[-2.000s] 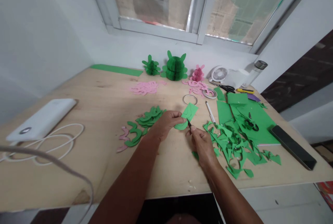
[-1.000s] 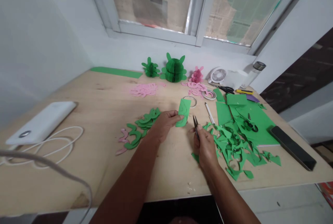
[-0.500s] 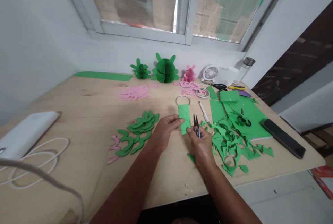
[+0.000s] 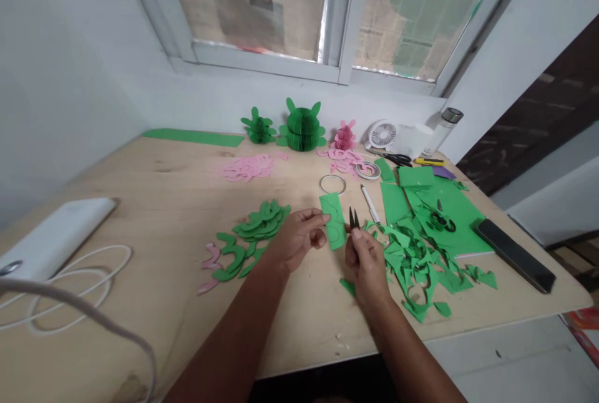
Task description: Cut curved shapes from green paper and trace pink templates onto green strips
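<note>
My left hand (image 4: 297, 237) pinches a small green paper rectangle (image 4: 333, 221) with a curved outline drawn on it, held upright just above the wooden table (image 4: 154, 203). Beside it, my right hand (image 4: 367, 261) grips small thread snips (image 4: 354, 220), their blades pointing up close to the paper's right edge. A pile of cut green curved shapes (image 4: 255, 228) lies left of my left hand. Green offcuts (image 4: 416, 259) are heaped right of my right hand.
Green sheets (image 4: 435, 203) and a black phone (image 4: 515, 254) lie at the right. A tape ring (image 4: 332, 184), a pen (image 4: 369, 203), pink cut-outs (image 4: 248, 168), folded paper figures (image 4: 302, 125), a small fan (image 4: 382, 133), scissors (image 4: 397, 158) sit farther back. A white power bank (image 4: 56, 234) and cable (image 4: 70, 278) lie at the left.
The paper piece has been turned from lying sideways against the snips to standing upright. The snips came off the paper and now sit beside its right edge. The camera view shifted slightly.
</note>
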Action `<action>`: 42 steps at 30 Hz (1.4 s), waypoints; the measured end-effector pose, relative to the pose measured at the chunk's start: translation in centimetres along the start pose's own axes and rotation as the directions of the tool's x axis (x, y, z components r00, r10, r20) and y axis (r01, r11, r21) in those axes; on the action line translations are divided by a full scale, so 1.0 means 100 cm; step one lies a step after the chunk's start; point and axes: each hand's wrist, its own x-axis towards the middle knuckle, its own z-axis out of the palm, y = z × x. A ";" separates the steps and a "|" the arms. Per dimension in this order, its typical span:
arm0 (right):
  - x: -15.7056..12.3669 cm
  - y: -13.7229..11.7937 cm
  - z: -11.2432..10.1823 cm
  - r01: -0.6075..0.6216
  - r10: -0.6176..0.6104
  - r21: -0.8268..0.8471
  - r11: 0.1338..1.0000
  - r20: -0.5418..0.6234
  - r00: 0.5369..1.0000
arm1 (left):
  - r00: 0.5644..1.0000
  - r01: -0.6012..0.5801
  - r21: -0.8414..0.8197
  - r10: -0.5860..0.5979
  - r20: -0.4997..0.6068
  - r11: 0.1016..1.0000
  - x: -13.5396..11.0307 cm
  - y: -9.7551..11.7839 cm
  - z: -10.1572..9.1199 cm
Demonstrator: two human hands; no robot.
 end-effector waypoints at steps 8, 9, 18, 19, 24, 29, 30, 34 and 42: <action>0.002 0.000 0.000 -0.035 0.037 0.038 0.999 -0.052 0.998 | 0.994 0.090 -0.080 -0.086 0.061 0.993 -0.001 0.000 0.001; 0.002 0.000 0.000 -0.025 0.027 0.030 0.999 -0.056 0.998 | 0.996 0.082 -0.105 -0.077 0.050 0.991 -0.001 0.000 0.002; -0.002 -0.003 -0.002 0.017 -0.015 -0.083 0.996 0.025 1.000 | 0.990 -0.042 -0.324 -0.005 -0.141 0.945 0.000 0.004 0.003; -0.002 -0.003 -0.002 0.015 -0.011 -0.097 0.995 0.036 0.999 | 0.991 -0.040 -0.334 -0.007 -0.136 0.942 0.000 0.005 0.003; -0.001 -0.002 -0.002 0.020 -0.010 -0.185 0.982 0.053 0.999 | 0.996 -0.005 -0.391 -0.031 -0.086 0.920 -0.001 0.006 0.003; 0.001 -0.002 -0.002 -0.003 0.016 -0.221 0.975 0.057 0.998 | 0.999 0.008 -0.402 -0.028 -0.043 0.916 0.000 0.004 0.002; 0.001 -0.002 -0.002 -0.008 0.021 -0.222 0.975 0.054 0.998 | 0.999 0.015 -0.388 -0.029 -0.031 0.921 0.000 0.004 0.001; 0.001 -0.001 -0.001 -0.018 0.028 -0.209 0.978 0.047 0.998 | 0.998 0.052 -0.336 -0.042 0.037 0.940 0.000 0.004 -0.001; 0.001 -0.001 -0.002 -0.020 0.030 -0.214 0.977 0.046 0.998 | 0.998 0.052 -0.319 -0.044 0.033 0.946 0.000 0.004 -0.001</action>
